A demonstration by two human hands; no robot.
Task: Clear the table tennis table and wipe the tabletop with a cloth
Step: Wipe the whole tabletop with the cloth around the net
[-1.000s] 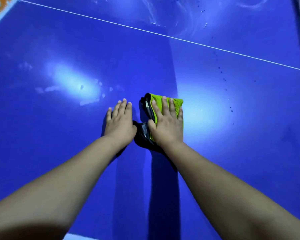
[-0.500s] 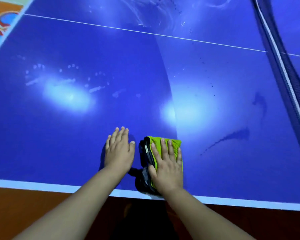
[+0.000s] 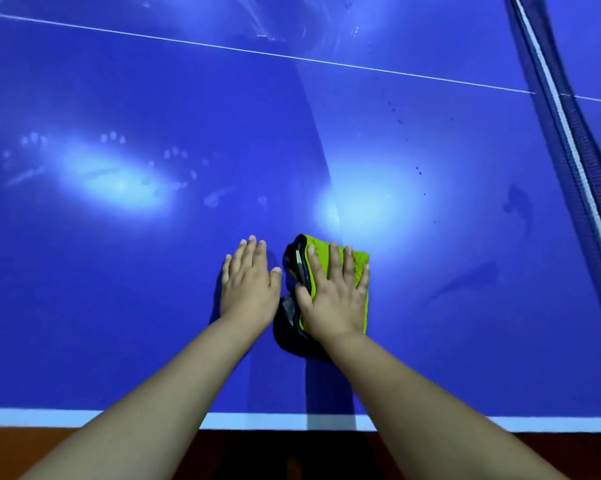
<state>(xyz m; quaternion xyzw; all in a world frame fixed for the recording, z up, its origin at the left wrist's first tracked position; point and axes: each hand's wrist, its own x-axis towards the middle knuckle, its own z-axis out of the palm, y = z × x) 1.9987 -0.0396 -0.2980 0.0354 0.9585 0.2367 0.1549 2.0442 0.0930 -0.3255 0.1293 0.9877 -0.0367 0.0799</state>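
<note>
Right hand: laid flat, palm down, on the cloth; fingers straight and slightly spread. Nothing is gripped; the cloth is only pressed.

Left hand: laid flat on the bare tabletop just beside the cloth, fingers straight and close together. Whether its thumb touches the cloth's dark edge cannot be told.

Cloth: folded, green face up, dark layer showing at its left side and near end. It is placed between the white edge line and the centre line, nearer the former. Its long axis runs away from the person, in line with the right forearm.

Marks: pale finger smudges are found to the left and farther off, beyond the left hand. Dark specks are found to the right and farther off, toward the net.

Judgement: wiping appears to be under way. The specks lie on the cloth's open side. The smudges could be reached only across the left hand, which would probably have to be lifted first.
</note>
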